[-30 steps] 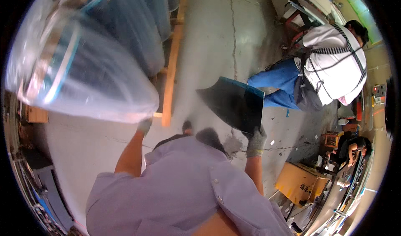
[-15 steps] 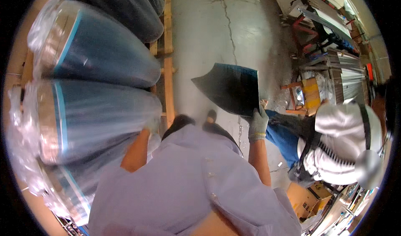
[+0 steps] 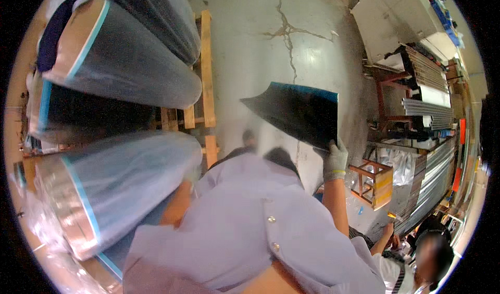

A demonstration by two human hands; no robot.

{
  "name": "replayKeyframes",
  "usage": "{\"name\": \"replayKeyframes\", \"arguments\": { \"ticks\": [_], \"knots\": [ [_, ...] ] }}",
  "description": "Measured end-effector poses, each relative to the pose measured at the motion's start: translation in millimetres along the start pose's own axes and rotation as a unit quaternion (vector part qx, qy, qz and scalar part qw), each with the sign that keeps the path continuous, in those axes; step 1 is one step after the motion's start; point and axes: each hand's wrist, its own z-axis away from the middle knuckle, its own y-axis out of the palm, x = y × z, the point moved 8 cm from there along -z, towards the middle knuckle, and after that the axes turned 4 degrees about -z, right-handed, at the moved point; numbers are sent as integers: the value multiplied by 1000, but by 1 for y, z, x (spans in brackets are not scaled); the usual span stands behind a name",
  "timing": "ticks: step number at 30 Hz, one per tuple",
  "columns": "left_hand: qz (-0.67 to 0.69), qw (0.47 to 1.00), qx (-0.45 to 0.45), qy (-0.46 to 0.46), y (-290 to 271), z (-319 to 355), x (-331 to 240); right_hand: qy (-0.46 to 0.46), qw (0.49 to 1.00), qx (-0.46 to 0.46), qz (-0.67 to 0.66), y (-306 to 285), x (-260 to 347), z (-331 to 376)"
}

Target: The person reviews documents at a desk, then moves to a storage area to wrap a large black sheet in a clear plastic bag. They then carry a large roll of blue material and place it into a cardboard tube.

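In the head view, I see a person who wears a pale purple shirt [image 3: 234,210]. The right hand [image 3: 336,161], in a pale glove, has its fingers clamped on the lower right corner of a black sheet [image 3: 302,114]. This sheet is in front of the body, over the cracked grey floor [image 3: 317,54], and it comes to a point at its left. The left hand [image 3: 192,176] is blurred beside a plastic-wrapped roll [image 3: 135,177]; whether its fingers are apart or together, I cannot tell. Another wrapped roll [image 3: 140,59] is farther forward, near a wooden pallet [image 3: 207,65]. A stool [image 3: 381,187] stands to the right, and a co-worker [image 3: 398,273] is at the lower right.
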Motion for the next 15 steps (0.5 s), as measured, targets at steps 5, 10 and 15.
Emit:
{"name": "replayKeyframes", "arguments": {
  "ticks": [5, 10, 15],
  "knots": [
    [243, 930, -204, 185, -353, -16, -346, -66, 997, -28, 28, 45, 62, -122],
    [212, 886, -277, 304, -564, -116, -494, -36, 996, -44, -68, 134, 103, -273],
    [-7, 956, -249, 154, -595, -232, -484, -60, 998, -8, -30, 262, 182, -450]
  ]
}}
